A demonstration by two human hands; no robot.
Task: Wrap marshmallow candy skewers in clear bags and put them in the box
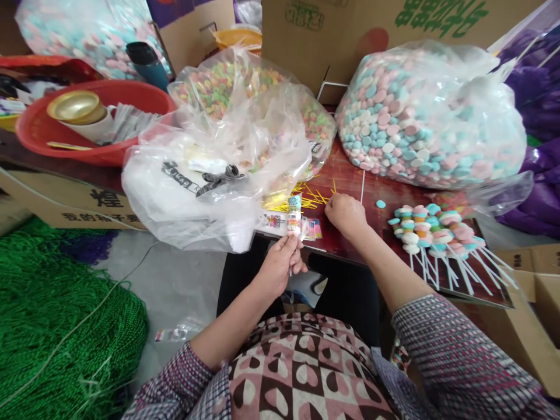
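The left hand (280,263) has its grip pinched narrow on the lower end of a wrapped candy skewer (294,214), which stands nearly upright at the near edge of the desk (350,175), its top in a printed clear sleeve. The right hand (346,213) rests on the desk just right of it with fingers curled under; whether that grip holds anything cannot be told. Its knuckles are beside a scatter of yellow ties (308,197), and a thin white stick (362,185) lies just beyond them. Further right, a heap of finished candy skewers (426,232) lies with sticks fanned towards the desk's near right corner. Behind it sits a large bag of pastel candies (431,116). Left of the hands, crumpled clear plastic bags (205,181) overhang the desk edge, with a bag of multicoloured candies (236,84) behind them and a red basin (39,131) further left. Green netting (56,315) lies on the floor.
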